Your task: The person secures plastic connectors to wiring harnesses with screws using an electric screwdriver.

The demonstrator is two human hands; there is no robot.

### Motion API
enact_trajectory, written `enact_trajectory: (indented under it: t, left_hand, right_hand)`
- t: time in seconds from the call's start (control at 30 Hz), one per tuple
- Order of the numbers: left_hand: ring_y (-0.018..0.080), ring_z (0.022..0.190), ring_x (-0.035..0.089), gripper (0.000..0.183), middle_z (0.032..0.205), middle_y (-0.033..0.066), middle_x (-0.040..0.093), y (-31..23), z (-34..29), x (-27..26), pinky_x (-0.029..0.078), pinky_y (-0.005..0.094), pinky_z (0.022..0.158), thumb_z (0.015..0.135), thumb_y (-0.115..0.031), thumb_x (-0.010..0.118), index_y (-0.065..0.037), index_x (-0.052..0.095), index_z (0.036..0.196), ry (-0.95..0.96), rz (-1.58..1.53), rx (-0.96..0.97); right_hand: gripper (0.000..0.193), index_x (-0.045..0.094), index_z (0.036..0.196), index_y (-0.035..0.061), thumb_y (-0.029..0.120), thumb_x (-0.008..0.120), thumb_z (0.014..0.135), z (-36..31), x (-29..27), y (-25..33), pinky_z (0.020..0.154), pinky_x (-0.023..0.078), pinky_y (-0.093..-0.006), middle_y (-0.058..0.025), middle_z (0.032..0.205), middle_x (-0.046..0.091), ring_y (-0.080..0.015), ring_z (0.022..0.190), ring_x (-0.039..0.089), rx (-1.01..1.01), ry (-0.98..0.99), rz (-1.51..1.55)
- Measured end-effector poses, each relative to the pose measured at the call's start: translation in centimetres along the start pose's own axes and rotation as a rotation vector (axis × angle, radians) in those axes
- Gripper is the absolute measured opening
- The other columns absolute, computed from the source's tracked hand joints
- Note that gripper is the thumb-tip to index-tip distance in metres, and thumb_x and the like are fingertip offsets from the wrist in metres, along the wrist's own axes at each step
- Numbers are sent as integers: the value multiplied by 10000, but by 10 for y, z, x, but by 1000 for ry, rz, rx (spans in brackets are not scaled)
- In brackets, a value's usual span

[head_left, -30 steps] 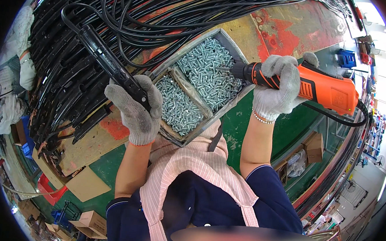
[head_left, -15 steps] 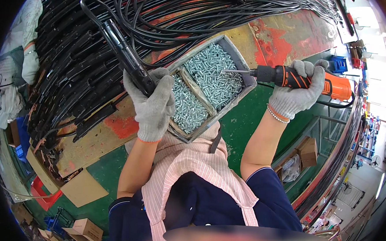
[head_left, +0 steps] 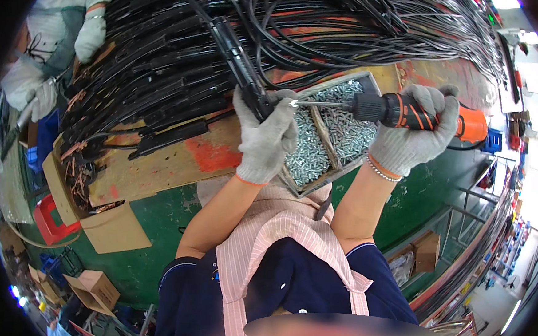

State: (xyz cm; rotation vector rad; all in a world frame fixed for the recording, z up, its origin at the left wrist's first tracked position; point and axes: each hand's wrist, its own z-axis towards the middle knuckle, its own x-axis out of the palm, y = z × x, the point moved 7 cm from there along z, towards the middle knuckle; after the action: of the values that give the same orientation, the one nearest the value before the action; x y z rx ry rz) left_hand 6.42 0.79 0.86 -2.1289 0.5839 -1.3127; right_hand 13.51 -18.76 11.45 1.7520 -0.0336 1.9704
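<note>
Right grip (head_left: 418, 131) around electric screwdriver (head_left: 396, 110)

Cannot make out tiny bit tip (head_left: 294, 103), end of black housing (head_left: 240, 68) inside left grip (head_left: 265, 142), or cables (head_left: 437, 30) past upper edge.

- On the tabletop (head_left: 126, 183) lies a pile of long parts (head_left: 163, 78), behind and to the left of the left hand (head_left: 263, 144); its cables (head_left: 374, 51) run toward the right.
- At the tabletop's near edge is a box (head_left: 370, 85), divided in two, with screws (head_left: 307, 149) in both compartments.
- The left hand, at the box's left side, holds a tubular part (head_left: 241, 68), which points back and left.
- The right hand (head_left: 416, 132), to the right of the box, is around a power screwdriver (head_left: 399, 110); the bit (head_left: 322, 104) passes above the box, tip near the left hand.
- Beside the pile, far left, is a co-worker's hand (head_left: 92, 40).
</note>
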Motion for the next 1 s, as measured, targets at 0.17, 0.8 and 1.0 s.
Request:
enact_trajectory:
  t: [0.17,0.8,1.0]
  left_hand:
    - [98,394,462,345,574,22,516,-2,2,-8,339,226,339,906,-57,631,-85,415,1174,-50,-65,49]
    - [114,476,545,811,937,74,632,2,6,-10,409,237,352,889,-53,651,-130,57,1436,38,-92,18]
    - [135,490,580,723,983,123,633,4,7,-12,451,232,352,880,5,628,-140,144,1397,36,-112,32]
  right_hand:
    - [130,554,1025,5,48,587,907,-11,5,-43,620,443,-238,24,667,417,-92,590,423,73,11,-45]
    - [136,494,1014,67,91,576,909,-27,44,-42,562,347,-228,30,661,341,-89,581,340,13,260,-223]
    - [327,478,1230,28,90,536,914,-41,59,-44,499,325,-232,0,658,346,-102,531,338,-73,405,-354]
